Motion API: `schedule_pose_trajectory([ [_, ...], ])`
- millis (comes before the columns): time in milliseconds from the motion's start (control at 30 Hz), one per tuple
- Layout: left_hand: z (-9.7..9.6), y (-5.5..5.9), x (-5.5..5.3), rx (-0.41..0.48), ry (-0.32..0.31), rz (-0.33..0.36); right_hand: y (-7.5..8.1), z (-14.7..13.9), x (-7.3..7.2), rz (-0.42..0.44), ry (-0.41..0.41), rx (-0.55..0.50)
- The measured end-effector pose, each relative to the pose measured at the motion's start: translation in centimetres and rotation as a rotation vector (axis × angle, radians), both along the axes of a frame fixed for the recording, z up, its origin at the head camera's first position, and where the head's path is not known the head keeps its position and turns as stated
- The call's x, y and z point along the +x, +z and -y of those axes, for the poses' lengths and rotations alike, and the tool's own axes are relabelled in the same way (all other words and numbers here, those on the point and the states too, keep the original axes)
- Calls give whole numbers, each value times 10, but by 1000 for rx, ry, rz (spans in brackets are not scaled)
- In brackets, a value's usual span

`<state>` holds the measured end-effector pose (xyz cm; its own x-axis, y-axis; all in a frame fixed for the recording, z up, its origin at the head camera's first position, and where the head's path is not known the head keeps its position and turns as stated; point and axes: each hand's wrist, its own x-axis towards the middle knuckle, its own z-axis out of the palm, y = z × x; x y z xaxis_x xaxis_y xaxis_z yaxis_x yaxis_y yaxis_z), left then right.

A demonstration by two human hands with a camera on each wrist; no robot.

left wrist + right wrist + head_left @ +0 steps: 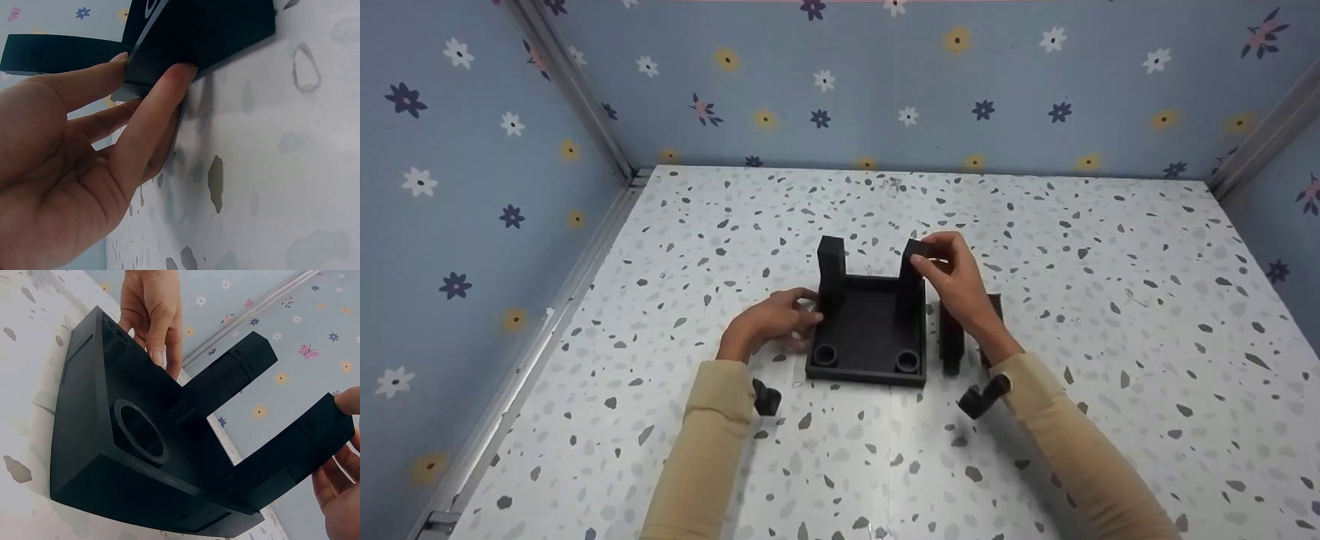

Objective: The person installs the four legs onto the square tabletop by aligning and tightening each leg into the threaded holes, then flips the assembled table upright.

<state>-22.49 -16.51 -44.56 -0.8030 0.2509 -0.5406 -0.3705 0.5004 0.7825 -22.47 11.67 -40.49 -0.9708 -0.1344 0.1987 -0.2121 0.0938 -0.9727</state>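
A shallow black tray-like base (pixel 872 330) lies on the table, with round sockets (pixel 140 433) at its two near corners. Two square black posts stand upright at its far corners, a left post (pixel 832 268) and a right post (pixel 295 453). My right hand (pixel 960 281) pinches the right post near its top between thumb and fingers. At the base's left side my left hand (pixel 776 319) steadies the rim, its fingers (pixel 152 121) touching the outer wall near the left post. Two more black posts lie right of the base, one of them (pixel 951 341) partly under my right hand.
The table (pixel 1110 300) has a white speckled top. Blue flowered panels (pixel 885 90) close it in at the back and both sides, joined by metal corner rails (pixel 577 90). A black wrist device (pixel 765 397) sits at each cuff.
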Motion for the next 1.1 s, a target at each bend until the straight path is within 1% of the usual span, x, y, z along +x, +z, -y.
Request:
schedule_pose_trajectory([
  [200,0,0,0,2,-6,-12,2,0,2,-2,-18,25],
  [333,0,1,0,-12,-10,-20,1,-2,-1,-14,-20,26],
  [433,1,1,0,-15,-10,-21,-7,-4,-9,-10,-12,-7],
  [567,0,0,1,2,-7,-21,-22,-8,-19,-5,-4,-54],
  [667,0,-2,1,20,-3,-17,-26,-9,-21,-4,-6,-55],
  [800,0,-4,0,34,2,-8,-26,-9,-21,-6,1,-68],
  [900,0,-3,0,35,5,-7,-26,-9,-22,-5,14,-96],
  [1100,-1,-2,0,43,19,3,-22,-8,-23,11,80,-131],
])
